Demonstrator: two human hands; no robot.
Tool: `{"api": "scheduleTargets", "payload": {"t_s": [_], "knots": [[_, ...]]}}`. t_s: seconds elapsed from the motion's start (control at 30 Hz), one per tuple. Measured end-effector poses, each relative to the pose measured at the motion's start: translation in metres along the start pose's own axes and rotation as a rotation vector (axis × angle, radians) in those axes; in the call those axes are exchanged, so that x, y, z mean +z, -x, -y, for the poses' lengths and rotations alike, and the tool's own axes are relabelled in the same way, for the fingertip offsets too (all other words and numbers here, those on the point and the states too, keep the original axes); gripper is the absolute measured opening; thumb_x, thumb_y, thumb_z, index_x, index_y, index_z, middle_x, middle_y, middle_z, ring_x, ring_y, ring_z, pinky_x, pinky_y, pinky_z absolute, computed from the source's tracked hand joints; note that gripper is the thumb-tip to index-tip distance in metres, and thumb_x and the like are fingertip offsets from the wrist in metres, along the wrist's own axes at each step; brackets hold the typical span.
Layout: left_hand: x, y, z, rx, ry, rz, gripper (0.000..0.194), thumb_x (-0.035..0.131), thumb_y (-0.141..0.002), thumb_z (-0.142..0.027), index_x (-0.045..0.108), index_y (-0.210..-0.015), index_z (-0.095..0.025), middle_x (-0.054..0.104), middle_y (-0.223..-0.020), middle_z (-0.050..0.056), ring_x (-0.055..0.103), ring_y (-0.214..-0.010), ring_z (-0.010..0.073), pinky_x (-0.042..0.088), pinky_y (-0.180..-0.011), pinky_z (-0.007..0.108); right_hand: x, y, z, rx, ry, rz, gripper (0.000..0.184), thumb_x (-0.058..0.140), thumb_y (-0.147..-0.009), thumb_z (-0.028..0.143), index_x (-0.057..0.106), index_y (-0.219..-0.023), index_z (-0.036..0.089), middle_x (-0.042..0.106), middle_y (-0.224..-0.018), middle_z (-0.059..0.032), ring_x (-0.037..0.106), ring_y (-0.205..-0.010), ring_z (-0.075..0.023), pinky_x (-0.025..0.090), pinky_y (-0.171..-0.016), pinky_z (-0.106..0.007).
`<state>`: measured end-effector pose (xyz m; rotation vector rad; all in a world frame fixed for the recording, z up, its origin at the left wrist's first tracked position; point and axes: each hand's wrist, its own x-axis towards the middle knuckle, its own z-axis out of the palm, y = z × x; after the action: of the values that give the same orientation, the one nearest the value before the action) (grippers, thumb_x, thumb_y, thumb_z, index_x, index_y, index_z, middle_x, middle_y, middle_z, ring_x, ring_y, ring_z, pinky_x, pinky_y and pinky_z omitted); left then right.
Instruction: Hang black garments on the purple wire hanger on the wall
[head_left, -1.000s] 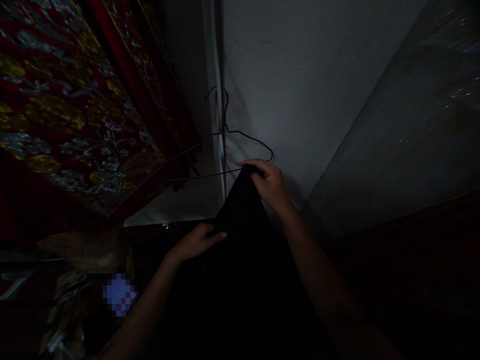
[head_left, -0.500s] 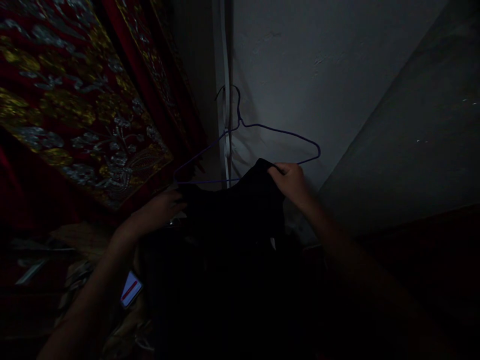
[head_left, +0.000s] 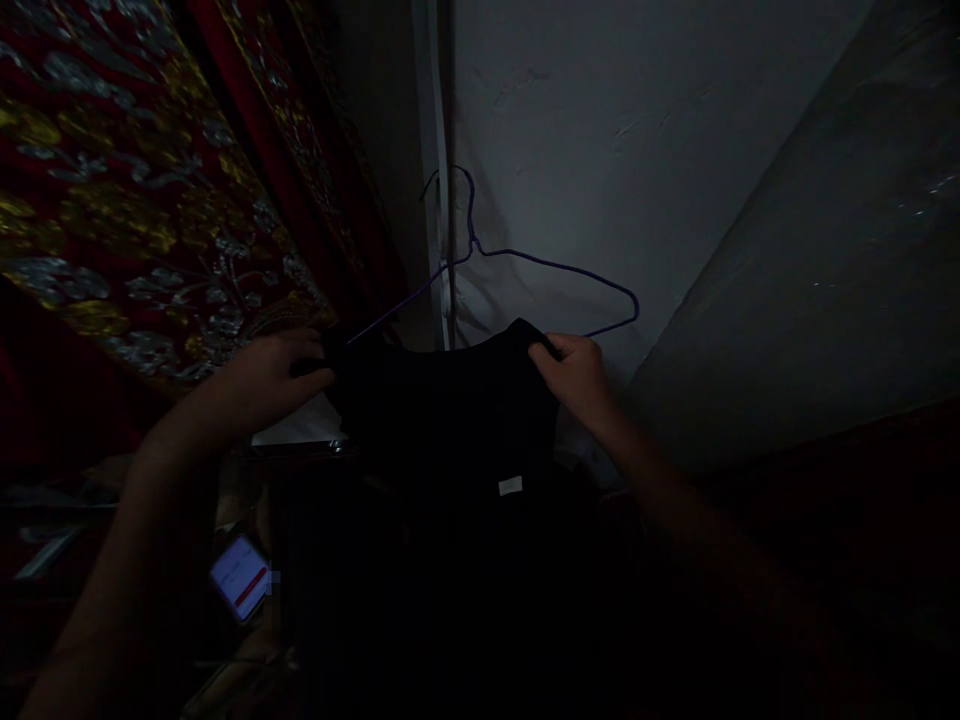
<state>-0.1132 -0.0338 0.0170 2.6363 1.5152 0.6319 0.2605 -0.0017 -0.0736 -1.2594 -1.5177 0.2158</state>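
A thin purple wire hanger (head_left: 555, 263) hangs by its hook from a pale strap along the wall. Over its left end lies the edge of a black garment (head_left: 442, 410), whose exact kind is lost in the dark. My left hand (head_left: 289, 370) pinches the garment's left upper edge, at the hanger's left end. With thumb and fingers, my right hand (head_left: 568, 365) grips the right upper edge, just below the hanger's right arm. That right end of the hanger is bare. A small white label (head_left: 511, 486) shows on the cloth, and the lower part fades into darkness.
Red cloth with gold and silver embroidery (head_left: 150, 190) fills the left. A grey wall (head_left: 600, 130) rises behind the hanger, with the strap (head_left: 442, 120) running down it. Lower left, a lit phone (head_left: 241, 578) lies near a dark clutter.
My left hand has moved left and up, drawing the garment's left side over the hanger's left end. The white label has come into view. My right hand has barely shifted.
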Motion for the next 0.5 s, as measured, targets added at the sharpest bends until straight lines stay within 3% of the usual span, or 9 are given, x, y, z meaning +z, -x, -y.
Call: {"api": "scheduleTargets", "payload": {"t_s": [0.1, 0.17, 0.27, 0.33, 0.4, 0.5], "knots": [[0.001, -0.009, -0.018, 0.075, 0.062, -0.157, 0.023, 0.054, -0.088, -0.04, 0.063, -0.076, -0.022, 0.064, -0.088, 0.006, 0.062, -0.083, 0.0247, 0.053, -0.08, 0.042, 0.011, 0.011, 0.004, 0.045, -0.09, 0.104, 0.037, 0.053, -0.083, 0.04, 0.04, -0.053, 0.022, 0.034, -0.054, 0.0039, 0.036, -0.052, -0.0108, 0.023, -0.05, -0.027], [0.009, -0.024, -0.029, 0.124, 0.15, -0.259, 0.018, 0.054, -0.09, -0.035, 0.065, -0.093, -0.022, 0.066, -0.1, 0.006, 0.063, -0.095, 0.0249, 0.053, -0.09, 0.042, 0.018, 0.02, 0.01, 0.043, -0.139, 0.189, 0.04, 0.052, -0.087, 0.046, 0.044, -0.057, 0.021, 0.038, -0.055, 0.0035, 0.04, -0.053, -0.0118, 0.027, -0.05, -0.026], [0.026, -0.051, -0.034, 0.152, 0.173, -0.368, 0.034, 0.053, -0.091, -0.028, 0.06, -0.124, -0.019, 0.066, -0.122, 0.007, 0.062, -0.112, 0.0256, 0.05, -0.103, 0.043, 0.018, 0.032, 0.02, -0.042, -0.165, 0.305, 0.036, 0.052, -0.091, 0.046, 0.055, -0.066, 0.02, 0.054, -0.061, 0.0008, 0.053, -0.059, -0.0154, 0.039, -0.055, -0.027], [0.037, -0.065, -0.029, 0.162, 0.151, -0.393, 0.039, 0.049, -0.093, -0.025, 0.058, -0.131, -0.018, 0.066, -0.127, 0.009, 0.062, -0.116, 0.0255, 0.048, -0.105, 0.042, 0.008, 0.037, 0.026, -0.123, -0.157, 0.34, 0.027, 0.05, -0.094, 0.038, 0.067, -0.084, 0.019, 0.069, -0.079, -0.004, 0.066, -0.077, -0.0202, 0.05, -0.069, -0.03], [0.044, -0.073, -0.02, 0.167, 0.142, -0.386, 0.035, 0.045, -0.096, -0.023, 0.063, -0.126, -0.018, 0.069, -0.123, 0.009, 0.064, -0.113, 0.0249, 0.049, -0.103, 0.041, -0.009, 0.041, 0.03, -0.189, -0.1, 0.293, 0.029, 0.049, -0.096, 0.03, 0.07, -0.112, 0.02, 0.075, -0.109, -0.0085, 0.07, -0.103, -0.0238, 0.053, -0.088, -0.035], [0.046, -0.077, -0.008, 0.164, 0.103, -0.389, 0.032, 0.041, -0.099, -0.025, 0.067, -0.117, -0.018, 0.071, -0.112, 0.009, 0.065, -0.104, 0.0249, 0.051, -0.097, 0.041, -0.045, 0.04, 0.032, -0.214, 0.054, 0.023, 0.048, 0.054, -0.093, 0.025, 0.058, -0.141, 0.022, 0.063, -0.14, -0.0112, 0.064, -0.121, -0.0272, 0.052, -0.1, -0.041]]}}
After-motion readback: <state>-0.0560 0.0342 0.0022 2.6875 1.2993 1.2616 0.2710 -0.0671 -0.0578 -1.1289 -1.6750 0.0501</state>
